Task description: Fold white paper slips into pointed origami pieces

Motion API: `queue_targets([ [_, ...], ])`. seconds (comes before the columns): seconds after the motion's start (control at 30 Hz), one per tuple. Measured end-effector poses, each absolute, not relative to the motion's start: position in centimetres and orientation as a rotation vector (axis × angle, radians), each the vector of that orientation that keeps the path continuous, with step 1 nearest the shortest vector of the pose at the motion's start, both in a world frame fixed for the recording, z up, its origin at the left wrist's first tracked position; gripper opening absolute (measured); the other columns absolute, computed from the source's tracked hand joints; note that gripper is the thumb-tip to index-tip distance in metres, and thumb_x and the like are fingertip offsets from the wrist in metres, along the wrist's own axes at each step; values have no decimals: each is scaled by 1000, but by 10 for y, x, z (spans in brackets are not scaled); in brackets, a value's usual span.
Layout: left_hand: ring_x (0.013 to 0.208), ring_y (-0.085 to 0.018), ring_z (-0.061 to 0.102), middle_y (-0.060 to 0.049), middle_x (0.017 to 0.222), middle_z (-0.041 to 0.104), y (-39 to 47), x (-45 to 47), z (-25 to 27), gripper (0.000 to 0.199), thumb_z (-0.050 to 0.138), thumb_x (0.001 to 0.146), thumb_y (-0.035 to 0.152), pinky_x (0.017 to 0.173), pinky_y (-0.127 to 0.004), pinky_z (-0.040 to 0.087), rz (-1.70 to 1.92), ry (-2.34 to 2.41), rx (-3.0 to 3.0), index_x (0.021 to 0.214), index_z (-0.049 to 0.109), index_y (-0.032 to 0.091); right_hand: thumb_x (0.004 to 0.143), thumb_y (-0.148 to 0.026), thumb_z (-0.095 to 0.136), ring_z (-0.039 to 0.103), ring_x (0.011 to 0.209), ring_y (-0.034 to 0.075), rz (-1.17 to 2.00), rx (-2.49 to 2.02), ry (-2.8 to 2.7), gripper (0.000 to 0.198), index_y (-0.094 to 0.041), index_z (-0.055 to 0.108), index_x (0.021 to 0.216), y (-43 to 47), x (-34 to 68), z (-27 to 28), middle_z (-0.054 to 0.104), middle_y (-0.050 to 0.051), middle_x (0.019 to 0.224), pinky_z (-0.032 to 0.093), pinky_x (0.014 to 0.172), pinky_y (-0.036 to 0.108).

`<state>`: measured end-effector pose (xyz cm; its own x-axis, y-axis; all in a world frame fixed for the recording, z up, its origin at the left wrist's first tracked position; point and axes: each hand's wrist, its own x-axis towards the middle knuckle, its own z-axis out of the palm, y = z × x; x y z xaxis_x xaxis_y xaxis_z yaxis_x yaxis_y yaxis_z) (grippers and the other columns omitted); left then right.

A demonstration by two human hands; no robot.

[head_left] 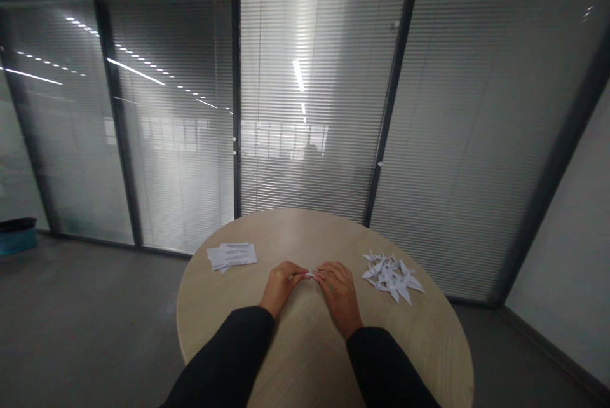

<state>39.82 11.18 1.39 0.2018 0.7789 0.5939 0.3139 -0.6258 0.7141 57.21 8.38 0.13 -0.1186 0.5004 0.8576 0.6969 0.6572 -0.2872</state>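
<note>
Between my fingertips, over the middle of a round wooden table (305, 344), is a small folded piece of white paper (309, 275). My left hand (282, 284) pinches its left end. From the other side my right hand (340, 293) closes thumb and fingers on it. Most of the paper is covered by the fingers, so its exact shape cannot be made out. To the right of my right hand lies a pile of folded white paper cranes (391, 276). Left of my left hand rests a loose stack of printed paper sheets (237, 255).
Glass partition panels with blinds (309, 96) stand behind the table, set in dark frames. A blue bin (18, 238) with a dark liner sits on the grey floor (105, 319) at the far left. At the right edge rises a pale wall (567, 281).
</note>
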Motion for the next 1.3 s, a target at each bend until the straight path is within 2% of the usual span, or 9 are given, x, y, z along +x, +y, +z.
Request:
queue_targets([
  [0.27,79,-20,65,-6,82,73,111,400,13,11,65,77,28,79,-28,46,1370,1063,2100,78,74,22,90,-26,50,59,92,21,-251,-946,-1809,19,-27,69,90,82,570,5,71,2,86,36,96,46],
  [0.43,80,-19,65,-6,84,73,107,400,13,17,62,80,34,77,-27,47,1382,1035,2123,80,74,22,89,-27,50,57,91,21,-239,-966,-1788,17,-25,67,87,83,568,4,68,4,86,40,90,43],
  [0.63,80,-18,65,-6,83,72,108,399,11,26,53,85,38,76,-28,48,1393,1030,2262,83,72,20,91,-27,49,56,92,20,-246,-959,-1841,15,-23,63,92,83,567,3,66,4,90,40,87,39],
  [1.1,80,-18,63,-6,83,69,105,402,11,25,48,89,32,72,-26,45,1225,1071,2526,85,67,18,89,-18,47,54,82,20,-286,-953,-1905,20,-21,65,81,83,567,4,64,4,79,41,82,39],
  [1.3,81,-17,59,-6,83,64,101,402,14,24,42,91,25,73,-25,43,1294,963,2576,88,64,18,88,-18,49,54,81,19,-282,-973,-1865,20,-22,66,79,80,565,9,64,3,77,40,83,38],
])
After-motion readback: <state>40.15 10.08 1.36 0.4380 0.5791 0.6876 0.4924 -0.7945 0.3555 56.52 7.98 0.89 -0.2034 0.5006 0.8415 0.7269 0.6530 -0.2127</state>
